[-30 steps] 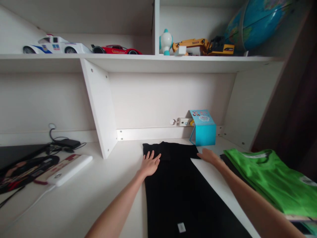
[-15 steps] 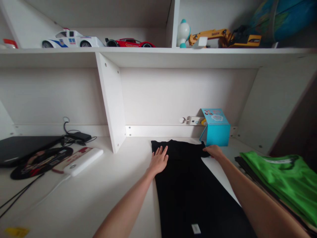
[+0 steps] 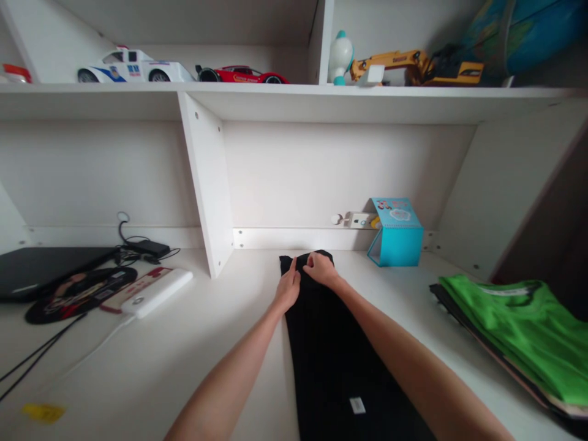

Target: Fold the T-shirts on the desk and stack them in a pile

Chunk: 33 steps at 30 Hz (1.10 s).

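Observation:
A black garment [image 3: 331,349] lies lengthwise on the white desk [image 3: 193,343], folded into a narrow strip with a small white tag near its near end. My left hand [image 3: 288,289] lies flat on its far left part, fingers stretched out. My right hand [image 3: 320,269] is beside it at the garment's far edge, fingers curled over the folded-in cloth. The two hands touch each other.
A blue box [image 3: 396,233] stands at the back right. Folded green shirts [image 3: 519,334] are stacked at the right. At the left lie a white power strip [image 3: 154,293], cables, a dark laptop [image 3: 41,269]. Toy cars [image 3: 138,66], an excavator [image 3: 413,66] and a globe sit on the shelf.
My right hand carried the garment's right side leftward over the middle, making the cloth narrower, and now meets my left hand. My left hand stayed almost in place.

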Each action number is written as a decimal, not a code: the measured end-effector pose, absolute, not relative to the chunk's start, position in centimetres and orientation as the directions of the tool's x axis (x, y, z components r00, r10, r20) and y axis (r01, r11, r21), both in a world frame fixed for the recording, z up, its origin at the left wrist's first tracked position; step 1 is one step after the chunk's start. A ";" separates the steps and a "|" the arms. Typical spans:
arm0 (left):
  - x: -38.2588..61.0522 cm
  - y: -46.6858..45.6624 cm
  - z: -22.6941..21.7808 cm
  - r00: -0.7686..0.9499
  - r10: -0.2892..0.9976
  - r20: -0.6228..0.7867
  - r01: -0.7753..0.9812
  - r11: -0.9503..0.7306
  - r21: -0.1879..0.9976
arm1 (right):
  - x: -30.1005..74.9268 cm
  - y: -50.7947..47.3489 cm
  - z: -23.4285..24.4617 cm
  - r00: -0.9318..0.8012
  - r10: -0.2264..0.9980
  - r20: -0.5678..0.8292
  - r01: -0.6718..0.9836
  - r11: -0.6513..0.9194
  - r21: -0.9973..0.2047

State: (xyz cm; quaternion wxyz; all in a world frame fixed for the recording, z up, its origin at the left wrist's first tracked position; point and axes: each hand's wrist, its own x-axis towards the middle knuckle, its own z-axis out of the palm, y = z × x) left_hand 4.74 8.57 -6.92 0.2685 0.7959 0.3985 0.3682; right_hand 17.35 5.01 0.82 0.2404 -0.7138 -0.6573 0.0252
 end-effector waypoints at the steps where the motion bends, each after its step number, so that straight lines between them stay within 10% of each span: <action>1: 4.7 8.7 -7.0 0.407 0.837 0.366 0.442 -0.531 0.722 | 16.8 4.7 0.6 0.074 0.960 0.269 0.925 0.035 -0.379; 8: 4.9 9.0 -7.3 0.394 0.845 0.363 0.469 -0.524 0.711 | 23.3 -2.2 3.3 -0.099 0.976 0.195 0.920 0.164 -0.355; 14: 5.0 9.4 -7.7 0.399 0.836 0.375 0.403 -0.528 0.748 | 25.5 -14.9 1.1 -0.131 0.979 -0.156 0.905 0.054 -0.421; 22: 4.9 9.1 -7.5 0.421 0.802 0.423 0.281 -0.559 0.780 | 20.9 -20.1 -3.0 0.033 0.996 -0.078 0.954 -0.055 -0.295; 28: 5.0 9.0 -7.1 0.334 0.835 0.437 0.322 -0.537 0.780 | 20.9 -19.7 -1.1 0.032 0.997 -0.065 0.885 -0.059 -0.462; 33: 5.0 9.4 -7.6 0.225 0.861 0.456 0.471 -0.506 0.722 | 22.3 -17.0 1.3 -0.327 0.888 -0.323 0.727 0.018 -0.687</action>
